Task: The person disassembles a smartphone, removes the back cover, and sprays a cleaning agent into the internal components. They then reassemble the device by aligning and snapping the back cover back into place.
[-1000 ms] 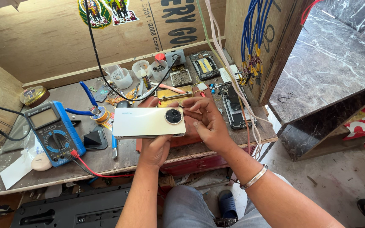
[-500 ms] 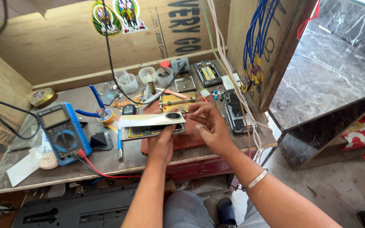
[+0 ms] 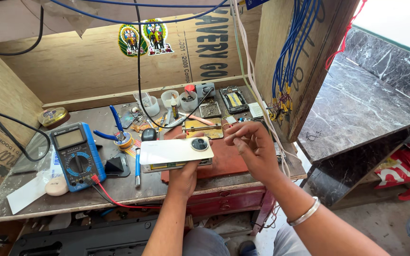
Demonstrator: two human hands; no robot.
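The left hand (image 3: 184, 176) reaches up from below, its grip closed around a white phone (image 3: 176, 151) above the cluttered wooden worktop (image 3: 119, 189). The right hand (image 3: 252, 147), fingers loosely curled and empty, hovers just right of it.

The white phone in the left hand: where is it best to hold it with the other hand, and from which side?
Take the white phone by its two long edges near the right end, coming from the right. It lies flat and level, the left hand already supports it from below, and the round camera sits at that end, so a thumb-and-finger grip of the right hand across the thin edges probably keeps off the lens.
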